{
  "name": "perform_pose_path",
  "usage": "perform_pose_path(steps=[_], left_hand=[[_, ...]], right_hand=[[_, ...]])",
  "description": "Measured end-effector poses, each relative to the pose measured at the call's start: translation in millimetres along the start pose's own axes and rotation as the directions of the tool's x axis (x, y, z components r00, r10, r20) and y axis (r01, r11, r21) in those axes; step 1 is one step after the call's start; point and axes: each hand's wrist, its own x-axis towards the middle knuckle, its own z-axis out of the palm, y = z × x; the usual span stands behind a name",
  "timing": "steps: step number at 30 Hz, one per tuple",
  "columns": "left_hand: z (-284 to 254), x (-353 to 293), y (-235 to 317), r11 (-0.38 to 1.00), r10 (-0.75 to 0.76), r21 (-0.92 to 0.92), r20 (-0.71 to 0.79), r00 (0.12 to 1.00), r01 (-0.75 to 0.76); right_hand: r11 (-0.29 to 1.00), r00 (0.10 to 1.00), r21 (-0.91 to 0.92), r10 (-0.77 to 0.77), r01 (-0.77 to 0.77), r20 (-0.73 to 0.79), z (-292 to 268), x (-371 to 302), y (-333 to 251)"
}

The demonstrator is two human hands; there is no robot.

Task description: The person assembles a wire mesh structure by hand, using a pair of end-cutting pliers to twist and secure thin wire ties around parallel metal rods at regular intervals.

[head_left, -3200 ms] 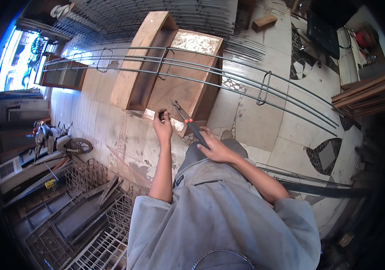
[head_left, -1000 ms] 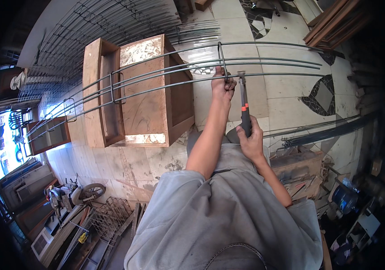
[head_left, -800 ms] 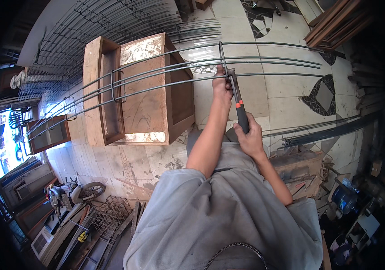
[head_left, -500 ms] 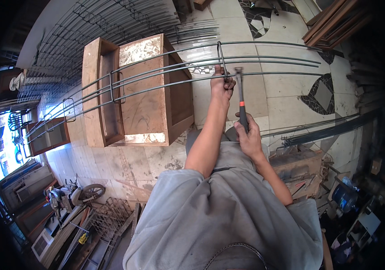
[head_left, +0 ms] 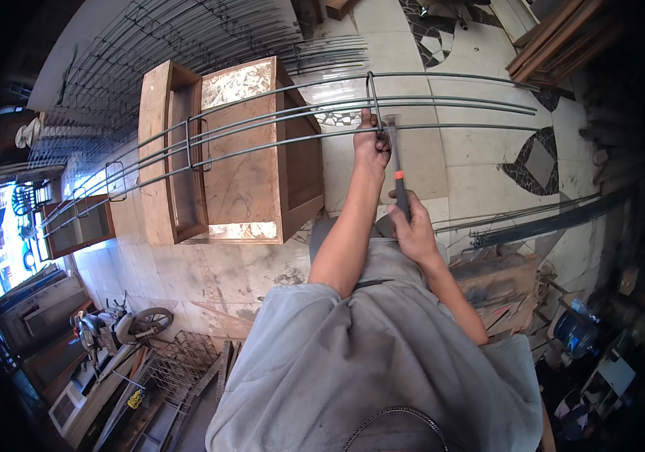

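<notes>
A long cage of thin steel rods [head_left: 473, 104] stretches across in front of me, with square wire stirrups looped around the rods at intervals. My left hand [head_left: 370, 147] is closed at the lower part of the rightmost stirrup [head_left: 372, 92], where it meets the nearest rod. In my right hand [head_left: 416, 232] is a hammer [head_left: 400, 184] with a dark handle and an orange band. The hammer's head is blurred and lies just right of my left fingers, by the stirrup and the near rod. Another stirrup [head_left: 188, 145] sits farther left along the cage.
Under the cage stands a wooden cabinet [head_left: 243, 177]. Many more rod cages [head_left: 164, 45] are stacked at the far left. A bundle of rods [head_left: 548, 222] lies at right, above a wooden box [head_left: 495, 282]. A motorbike [head_left: 115, 328] and a wire crate [head_left: 183, 361] are at lower left.
The hammer has swung left, its head now close to the stirrup and my left fingers. My right hand shifted slightly left with it. The cage has moved very slightly; my left hand keeps its grip.
</notes>
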Motion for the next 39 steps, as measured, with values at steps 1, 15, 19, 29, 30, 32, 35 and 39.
perform_pose_path(steps=[1,15,19,29,30,32,35,39], left_hand=[[-1,0,1,1.000,-0.002,-0.002,0.009,1.000,0.002],[-55,-16,21,0.863,0.099,0.475,0.179,0.979,-0.174],[-78,-103,36,0.734,0.134,0.620,0.266,0.955,-0.276],[-174,-149,184,0.183,0.973,0.768,-0.055,0.222,-0.613],[-177,-135,202,0.168,0.984,0.730,-0.084,0.157,-0.662],[-166,-121,219,0.171,0.985,0.647,-0.130,0.114,-0.743],[-145,-113,219,0.189,0.980,0.559,-0.155,0.122,-0.807],[-146,-104,214,0.099,0.990,0.625,-0.138,0.015,-0.774]], right_hand=[[1.000,0.999,-0.019,-0.003,0.004,0.046,-1,-1,-2],[0.947,0.988,-0.285,-0.151,0.151,0.020,-58,-44,34],[0.913,0.984,-0.399,-0.015,0.086,0.179,-78,-67,41],[0.874,0.932,-0.446,-0.022,0.193,0.361,-43,-8,15],[0.875,0.917,-0.428,-0.041,0.225,0.398,-39,-4,15],[0.875,0.889,-0.393,-0.087,0.284,0.449,-34,0,17],[0.899,0.903,-0.366,-0.067,0.239,0.425,-27,-12,17],[0.907,0.915,-0.382,-0.008,0.177,0.404,-23,-33,28]])
